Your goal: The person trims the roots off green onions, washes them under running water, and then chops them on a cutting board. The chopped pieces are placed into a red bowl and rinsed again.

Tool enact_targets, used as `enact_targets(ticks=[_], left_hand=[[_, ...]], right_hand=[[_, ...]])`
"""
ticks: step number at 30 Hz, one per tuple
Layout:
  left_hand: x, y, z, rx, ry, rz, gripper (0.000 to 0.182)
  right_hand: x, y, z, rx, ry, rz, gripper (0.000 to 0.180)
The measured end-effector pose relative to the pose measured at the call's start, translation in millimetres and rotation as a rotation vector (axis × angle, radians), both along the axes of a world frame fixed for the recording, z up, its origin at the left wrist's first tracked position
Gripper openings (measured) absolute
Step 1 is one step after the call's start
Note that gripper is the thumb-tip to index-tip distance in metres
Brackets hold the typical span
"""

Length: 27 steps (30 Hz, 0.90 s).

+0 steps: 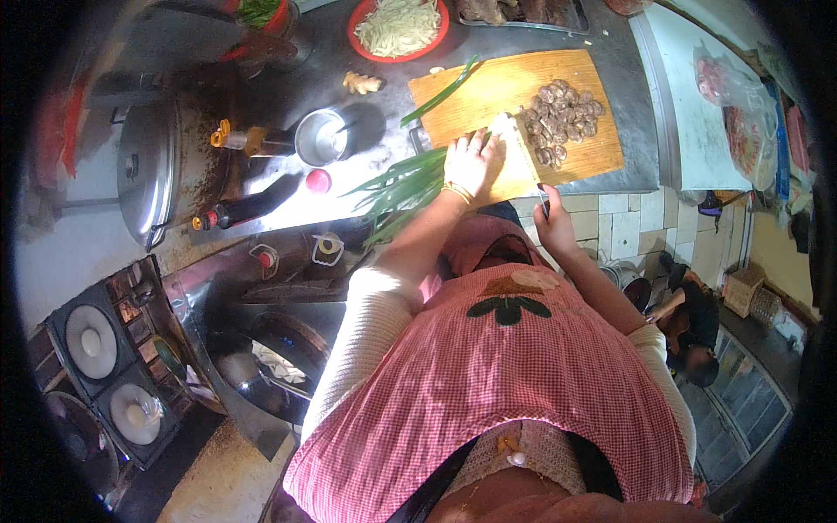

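Observation:
My left hand (pixel 469 167) presses a bunch of green onions (pixel 409 184) onto a wooden cutting board (pixel 451 121), its fingers near their white ends. In my right hand (pixel 554 219) is the dark handle of a knife (pixel 527 157), whose bright blade lies across the board beside my left fingertips. Sliced brown pieces, perhaps mushrooms (pixel 560 116), are piled on the board to the right of the blade. One loose green onion leaf (pixel 441 95) crosses the board's upper left edge.
Left of the board stand a metal cup (pixel 320 138), dark bottles (pixel 239 208) and a large lidded pot (pixel 147 170). Ginger (pixel 361 83), a red bowl of pale shreds (pixel 397 29) and a metal tray (pixel 556 25) lie beyond. Another person (pixel 693 320) is at the right.

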<state>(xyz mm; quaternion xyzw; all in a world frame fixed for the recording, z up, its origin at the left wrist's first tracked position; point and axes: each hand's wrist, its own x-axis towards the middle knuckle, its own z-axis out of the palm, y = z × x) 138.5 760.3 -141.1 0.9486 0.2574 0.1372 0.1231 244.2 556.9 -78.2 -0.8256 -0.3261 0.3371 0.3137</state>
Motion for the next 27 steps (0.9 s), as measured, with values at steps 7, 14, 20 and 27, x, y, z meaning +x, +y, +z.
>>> enact_targets(ticks=[7,14,20,27], left_hand=[[-12,-1,-13,-0.065,-0.243,0.126,0.030],[-14,-2,-17,-0.204,-0.302,0.170,0.028],[-18,0,-23,-0.210,-0.281,0.105,0.026],[-17,-1,-37,-0.188,-0.214,0.072,0.030]], right_hand=[[-3,0,-8,0.037,-0.275,0.189,0.048],[-14,13,-24,-0.167,-0.372,0.256,0.050],[-19,21,-52,-0.137,-0.402,0.217,0.058],[-19,56,-51,-0.406,-0.259,0.182,0.055]])
